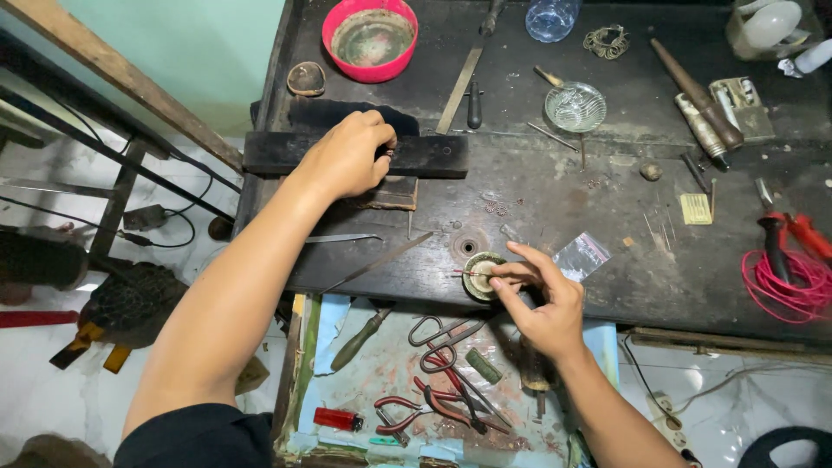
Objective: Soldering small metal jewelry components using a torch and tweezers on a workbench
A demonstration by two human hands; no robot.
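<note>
My left hand (pixel 349 156) rests on a dark wooden block (pixel 433 156) at the back left of the workbench, its fingertips pinching something tiny that I cannot make out. My right hand (pixel 542 299) is near the bench's front edge, thumb and forefinger pinched on a thin metal wire (pixel 468 274). The wire's tip lies over a small round dish (pixel 479 276) beside the hand. A small clear plastic bag (pixel 582 256) lies just behind my right hand.
A red bowl (pixel 370 39), a glass dish (pixel 575 107), files (pixel 458 89) and a mandrel (pixel 696 94) lie at the back. Red wire and pliers (pixel 789 269) sit at the right. An open drawer (pixel 425 381) below holds pliers, shears and a red lighter (pixel 337 419).
</note>
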